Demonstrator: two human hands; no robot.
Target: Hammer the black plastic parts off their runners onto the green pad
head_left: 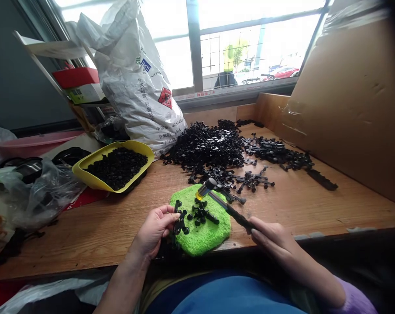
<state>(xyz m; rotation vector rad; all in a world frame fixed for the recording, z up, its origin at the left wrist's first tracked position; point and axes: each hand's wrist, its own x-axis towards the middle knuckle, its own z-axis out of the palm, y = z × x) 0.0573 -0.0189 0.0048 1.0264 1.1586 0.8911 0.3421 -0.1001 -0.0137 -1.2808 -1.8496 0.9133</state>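
Note:
My left hand (158, 227) pinches a black molded part (181, 220) with several round knobs, over the left edge of a bright green fuzzy mat (197, 242). My right hand (274, 237) is wrapped round the dark handle of a small mallet (225, 204). The mallet has a dark face on top and a yellow face pointing down, just above the mat. Below its head, more black knobbed pieces (203, 214) lie on the mat. Whether the yellow face touches them I cannot tell.
A large heap of black parts (210, 144) covers the table's (128, 222) back middle, with loose ones spread right. At left stands a yellow tray (141, 146) of small black pieces beside a tall white sack (141, 83). A cardboard sheet (348, 104) borders the right side.

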